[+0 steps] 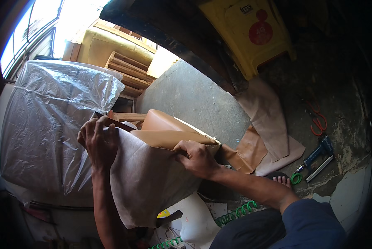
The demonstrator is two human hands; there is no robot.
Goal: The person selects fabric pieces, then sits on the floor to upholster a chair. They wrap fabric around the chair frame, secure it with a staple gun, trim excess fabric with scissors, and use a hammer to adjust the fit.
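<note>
Blue sleeve (312,226) foremost, left grip (98,143) and right grip (194,157) hold pale-backed sheeting (146,180).

Clear plastic sheeting (49,128) draped at left, slatted wood (130,70) placed beyond it, a yellow plastic panel (244,31) marked with red discs, orange-handled scissors (317,112), a blue tool (319,151) and a silvery strip (319,169) laid on grey concrete floor (190,89), a green coiled hose (237,213) half hidden below
</note>
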